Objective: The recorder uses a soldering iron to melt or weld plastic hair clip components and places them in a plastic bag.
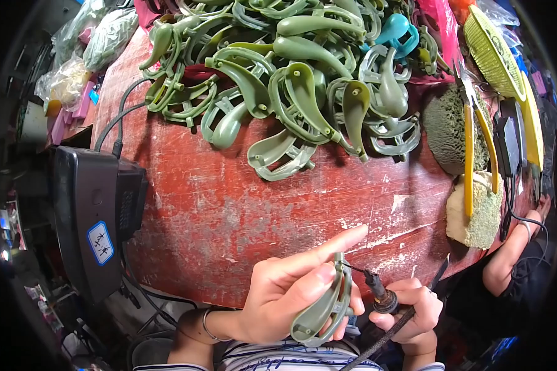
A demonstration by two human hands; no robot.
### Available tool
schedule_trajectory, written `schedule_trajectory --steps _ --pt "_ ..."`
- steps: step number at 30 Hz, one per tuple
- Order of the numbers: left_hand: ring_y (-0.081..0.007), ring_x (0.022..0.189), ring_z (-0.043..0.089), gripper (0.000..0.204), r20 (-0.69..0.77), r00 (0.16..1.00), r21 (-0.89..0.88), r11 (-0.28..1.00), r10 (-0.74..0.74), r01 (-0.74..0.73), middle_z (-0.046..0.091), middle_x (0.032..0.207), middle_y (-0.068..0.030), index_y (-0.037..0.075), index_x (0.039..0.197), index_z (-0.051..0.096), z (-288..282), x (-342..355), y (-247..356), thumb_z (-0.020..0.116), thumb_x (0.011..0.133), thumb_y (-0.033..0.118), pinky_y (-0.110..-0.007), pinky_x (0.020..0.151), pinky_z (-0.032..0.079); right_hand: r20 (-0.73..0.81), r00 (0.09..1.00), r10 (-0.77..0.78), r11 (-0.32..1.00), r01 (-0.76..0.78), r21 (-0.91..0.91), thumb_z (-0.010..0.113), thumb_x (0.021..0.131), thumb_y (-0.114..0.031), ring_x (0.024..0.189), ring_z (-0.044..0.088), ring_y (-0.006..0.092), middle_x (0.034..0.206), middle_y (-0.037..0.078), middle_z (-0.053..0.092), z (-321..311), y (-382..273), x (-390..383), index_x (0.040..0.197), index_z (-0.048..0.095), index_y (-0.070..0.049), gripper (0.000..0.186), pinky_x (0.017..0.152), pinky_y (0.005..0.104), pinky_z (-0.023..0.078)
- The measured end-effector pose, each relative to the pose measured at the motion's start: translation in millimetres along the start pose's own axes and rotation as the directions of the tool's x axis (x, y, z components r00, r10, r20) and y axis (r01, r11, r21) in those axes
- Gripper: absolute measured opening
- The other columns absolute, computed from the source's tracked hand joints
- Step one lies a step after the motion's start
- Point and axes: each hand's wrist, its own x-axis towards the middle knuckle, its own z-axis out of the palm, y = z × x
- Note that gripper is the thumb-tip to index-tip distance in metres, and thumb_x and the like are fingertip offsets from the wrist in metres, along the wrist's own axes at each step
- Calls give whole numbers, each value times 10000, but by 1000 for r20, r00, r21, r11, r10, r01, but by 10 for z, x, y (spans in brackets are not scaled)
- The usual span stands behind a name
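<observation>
My left hand (281, 294) is closed around a curved green plastic piece (319, 312), thumb on top and index finger stretched out past it. The piece has a rounded teardrop end and a loop-like frame. In my right hand (418, 312) is a black pen-like corded tool (380, 294), its thin bent wire tip by the upper end of the green piece. Whether the tip touches the plastic, I cannot tell. A dark pointed blade (440, 272) also sticks out past my right hand, its lower part hidden. A black braided cord (384, 337) runs below that hand.
Similar green pieces (309, 52) are heaped at the back of the worn red table (229, 210), with a teal one (395, 29). Yellow-handled pliers (469, 154) lie on rough blocks (476, 213) at right. A black box (86, 216) stands left. Another person's arm (507, 263) shows far right.
</observation>
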Motion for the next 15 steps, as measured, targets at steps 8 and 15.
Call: schedule_trajectory --steps 8,15 --pt "-233 533 579 493 27 1000 -26 1000 14 -13 599 775 -230 -101 1289 218 -4 -3 -11 313 887 168 -286 483 487 -8 1000 -12 1000 12 -25 710 668 -389 528 599 205 639 116 597 -9 13 -46 726 474 -13 448 470 265 461" --pt "-213 523 573 487 -8 1000 -7 1000 -10 10 601 767 -222 -96 1289 227 -4 -12 0 307 881 157 -272 483 480 1 1000 -9 1000 9 -26 705 666 -404 527 599 206 639 109 598 15 29 -43 723 470 -17 455 471 268 461"
